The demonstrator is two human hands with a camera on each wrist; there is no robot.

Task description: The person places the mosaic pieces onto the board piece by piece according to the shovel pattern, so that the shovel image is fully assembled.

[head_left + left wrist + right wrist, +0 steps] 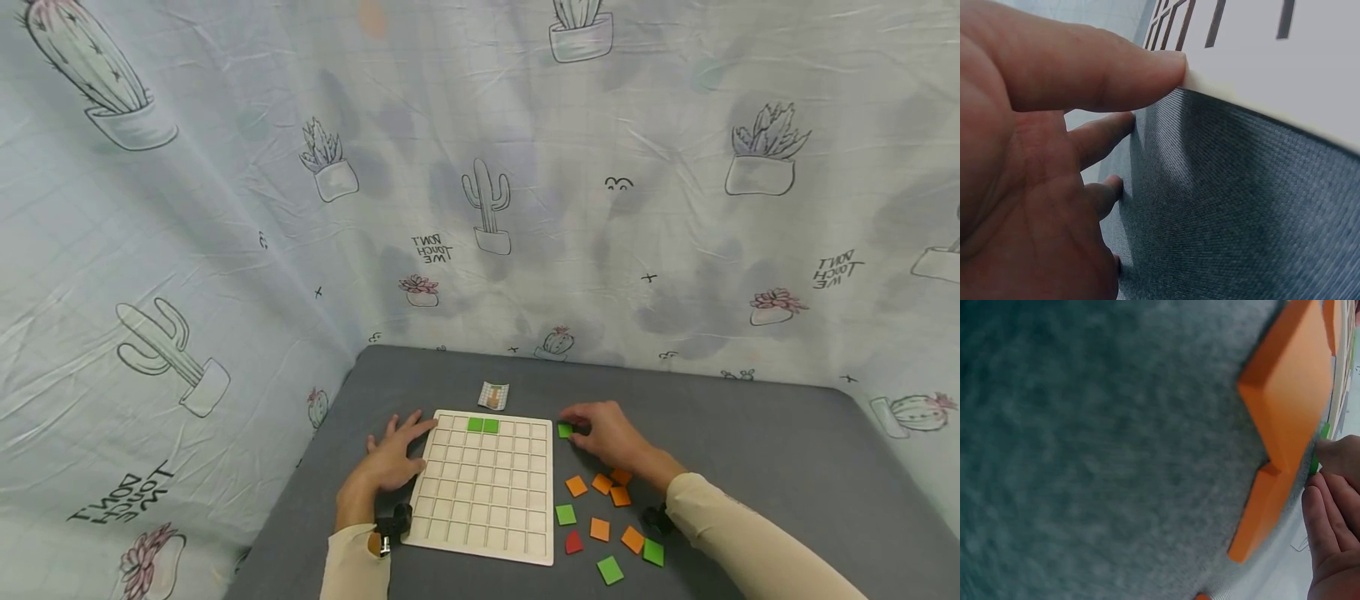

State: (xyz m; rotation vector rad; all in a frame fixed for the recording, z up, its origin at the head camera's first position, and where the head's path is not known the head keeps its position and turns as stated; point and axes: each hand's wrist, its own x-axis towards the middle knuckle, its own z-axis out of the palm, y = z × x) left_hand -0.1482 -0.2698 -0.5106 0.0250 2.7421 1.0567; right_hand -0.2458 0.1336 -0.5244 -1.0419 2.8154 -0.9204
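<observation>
A pale wooden board (480,492) with a grid of square recesses lies on the grey table. Two green tiles (483,426) sit side by side in its far row. My left hand (392,458) is spread at the board's left side; in the left wrist view its thumb (1116,72) touches the board's edge. Just off the board's far right corner, my right hand (613,435) pinches a green tile (565,431) at the table surface. In the right wrist view only a sliver of that tile (1315,464) shows beside the fingers.
Several loose orange tiles (599,529), green tiles (611,570) and a red tile (573,542) lie right of the board. Behind the board is a small printed card (493,396). A cactus-patterned cloth (525,275) hangs behind the table. An orange piece shows partly under the left wrist.
</observation>
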